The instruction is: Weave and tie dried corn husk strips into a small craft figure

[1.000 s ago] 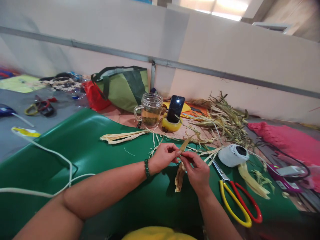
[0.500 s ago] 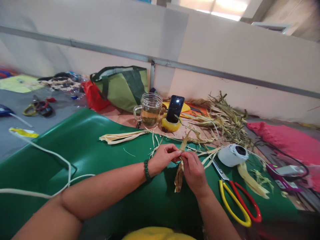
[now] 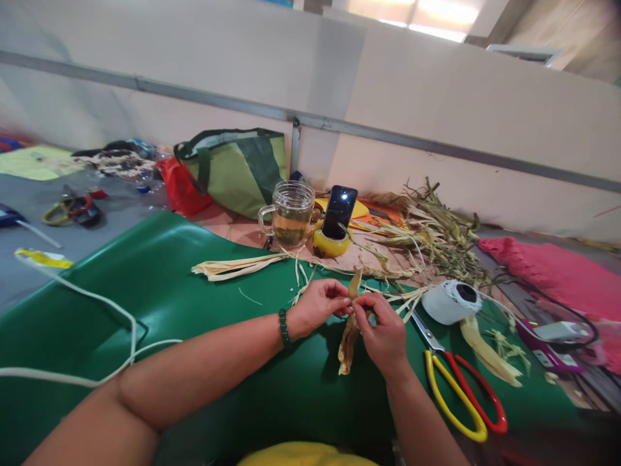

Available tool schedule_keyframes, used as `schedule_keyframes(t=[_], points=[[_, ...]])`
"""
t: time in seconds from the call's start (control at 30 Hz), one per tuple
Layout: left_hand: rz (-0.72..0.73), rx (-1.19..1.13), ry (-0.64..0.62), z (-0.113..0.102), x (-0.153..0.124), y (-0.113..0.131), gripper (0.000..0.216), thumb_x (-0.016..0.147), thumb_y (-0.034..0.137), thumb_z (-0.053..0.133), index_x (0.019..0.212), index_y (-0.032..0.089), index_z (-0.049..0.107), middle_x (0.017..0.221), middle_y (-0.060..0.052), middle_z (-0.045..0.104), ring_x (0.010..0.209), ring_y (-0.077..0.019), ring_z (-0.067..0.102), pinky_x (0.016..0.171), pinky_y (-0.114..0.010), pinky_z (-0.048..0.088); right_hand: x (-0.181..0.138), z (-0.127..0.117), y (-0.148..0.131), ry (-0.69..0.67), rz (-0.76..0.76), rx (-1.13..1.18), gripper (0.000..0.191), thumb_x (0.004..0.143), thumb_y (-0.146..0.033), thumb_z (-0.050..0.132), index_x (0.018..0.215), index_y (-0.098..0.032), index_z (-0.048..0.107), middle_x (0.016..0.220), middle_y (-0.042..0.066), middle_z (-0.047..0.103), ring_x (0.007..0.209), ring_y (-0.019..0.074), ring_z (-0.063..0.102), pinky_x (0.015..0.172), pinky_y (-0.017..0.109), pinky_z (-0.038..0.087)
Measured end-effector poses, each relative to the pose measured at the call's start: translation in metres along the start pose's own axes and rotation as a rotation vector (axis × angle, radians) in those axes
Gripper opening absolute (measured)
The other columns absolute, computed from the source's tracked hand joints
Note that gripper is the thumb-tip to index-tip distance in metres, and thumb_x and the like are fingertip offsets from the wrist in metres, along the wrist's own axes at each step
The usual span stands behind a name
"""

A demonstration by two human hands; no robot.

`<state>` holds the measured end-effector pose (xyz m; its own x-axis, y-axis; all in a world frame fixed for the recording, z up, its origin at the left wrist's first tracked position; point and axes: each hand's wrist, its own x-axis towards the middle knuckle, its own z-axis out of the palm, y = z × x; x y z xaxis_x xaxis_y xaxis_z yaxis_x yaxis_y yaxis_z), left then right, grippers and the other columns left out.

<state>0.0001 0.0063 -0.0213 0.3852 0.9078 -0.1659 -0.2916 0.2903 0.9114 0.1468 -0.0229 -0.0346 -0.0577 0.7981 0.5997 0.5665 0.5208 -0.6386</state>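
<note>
Over the green mat (image 3: 194, 310) both hands meet on one dried corn husk strip (image 3: 348, 340). My left hand (image 3: 317, 304), with a green bead bracelet on the wrist, pinches the strip near its top. My right hand (image 3: 383, 333) closes its fingers round the same strip just to the right. The husk's lower end hangs down below the hands and its tip sticks up between the fingertips.
Yellow-and-red scissors (image 3: 456, 388) and a white thread roll (image 3: 449, 301) lie right of the hands. A glass mug (image 3: 288, 213), a phone on a yellow stand (image 3: 337, 220), a husk pile (image 3: 431, 233), a green bag (image 3: 233, 165) and a white cable (image 3: 97, 304) surround them.
The husk's upper tip has been drawn down a little between the fingers. The right hand's fingers shifted slightly on the strip. Both arms stay in place.
</note>
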Motion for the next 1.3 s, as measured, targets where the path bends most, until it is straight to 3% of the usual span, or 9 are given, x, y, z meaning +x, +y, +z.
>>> schedule_keyframes(t=[0.23, 0.37, 0.5, 0.63, 0.73, 0.9, 1.07, 1.3], points=[[0.013, 0.157, -0.093, -0.003, -0.001, 0.001, 0.034, 0.061, 0.042, 0.076, 0.063, 0.010, 0.065, 0.057, -0.001, 0.061, 0.055, -0.0087, 0.055, 0.057, -0.020, 0.045, -0.003, 0.000, -0.005, 0.011, 0.211, 0.209, 0.008, 0.077, -0.028, 0.062, 0.075, -0.021, 0.061, 0.069, 0.001, 0.062, 0.062, 0.0139, 0.057, 0.060, 0.027, 0.049], [0.178, 0.297, -0.107, -0.001, -0.005, 0.002, 0.031, 0.070, 0.042, 0.068, 0.065, 0.011, 0.065, 0.062, -0.002, 0.061, 0.059, -0.0108, 0.054, 0.062, -0.022, 0.046, -0.001, -0.001, -0.008, 0.043, 0.360, 0.373, 0.014, 0.072, -0.029, 0.067, 0.080, -0.021, 0.060, 0.071, 0.000, 0.061, 0.062, 0.0131, 0.058, 0.058, 0.025, 0.049], [0.364, 0.589, -0.042, 0.001, -0.009, 0.005, 0.027, 0.077, 0.036, 0.061, 0.062, 0.013, 0.065, 0.060, -0.002, 0.059, 0.060, -0.0112, 0.051, 0.058, -0.020, 0.040, 0.001, -0.002, -0.007, 0.044, 0.466, 0.517, 0.017, 0.065, -0.027, 0.071, 0.076, -0.020, 0.059, 0.068, -0.002, 0.059, 0.061, 0.0125, 0.056, 0.057, 0.025, 0.048], [0.421, 0.708, 0.008, 0.002, -0.010, 0.007, 0.026, 0.077, 0.032, 0.061, 0.058, 0.015, 0.064, 0.057, -0.002, 0.058, 0.057, -0.0105, 0.049, 0.057, -0.020, 0.038, 0.001, -0.001, -0.004, 0.036, 0.511, 0.592, 0.016, 0.064, -0.025, 0.072, 0.070, -0.020, 0.058, 0.063, -0.003, 0.058, 0.058, 0.0117, 0.056, 0.055, 0.024, 0.047], [0.279, 0.560, -0.005, 0.001, -0.008, 0.008, 0.029, 0.074, 0.036, 0.064, 0.056, 0.014, 0.060, 0.055, -0.001, 0.057, 0.055, -0.0107, 0.052, 0.055, -0.020, 0.040, -0.002, 0.000, -0.003, 0.047, 0.440, 0.482, 0.013, 0.069, -0.027, 0.071, 0.071, -0.021, 0.059, 0.063, -0.003, 0.059, 0.057, 0.0123, 0.057, 0.054, 0.025, 0.047], [-0.026, 0.220, -0.045, -0.003, -0.003, 0.013, 0.040, 0.058, 0.047, 0.077, 0.059, 0.012, 0.058, 0.051, 0.001, 0.057, 0.049, -0.0093, 0.055, 0.054, -0.021, 0.046, -0.006, 0.001, -0.002, 0.049, 0.063, 0.141, 0.005, 0.080, -0.025, 0.062, 0.078, -0.024, 0.067, 0.073, 0.001, 0.067, 0.067, 0.0157, 0.061, 0.066, 0.029, 0.050], [-0.056, 0.167, -0.047, -0.003, -0.003, 0.017, 0.046, 0.050, 0.050, 0.080, 0.057, 0.011, 0.057, 0.050, 0.001, 0.057, 0.047, -0.0079, 0.055, 0.053, -0.020, 0.047, -0.004, 0.002, -0.001, 0.045, -0.040, 0.039, 0.009, 0.085, -0.023, 0.057, 0.078, -0.025, 0.063, 0.072, 0.001, 0.065, 0.067, 0.0159, 0.060, 0.063, 0.028, 0.049], [0.034, 0.270, -0.028, 0.001, -0.004, 0.010, 0.030, 0.067, 0.037, 0.071, 0.058, 0.011, 0.059, 0.052, 0.002, 0.057, 0.051, -0.0087, 0.057, 0.052, -0.017, 0.044, -0.004, 0.002, 0.003, -0.033, -0.038, 0.015, 0.014, 0.089, -0.023, 0.051, 0.077, -0.023, 0.057, 0.072, 0.000, 0.059, 0.066, 0.0147, 0.056, 0.061, 0.026, 0.045]])
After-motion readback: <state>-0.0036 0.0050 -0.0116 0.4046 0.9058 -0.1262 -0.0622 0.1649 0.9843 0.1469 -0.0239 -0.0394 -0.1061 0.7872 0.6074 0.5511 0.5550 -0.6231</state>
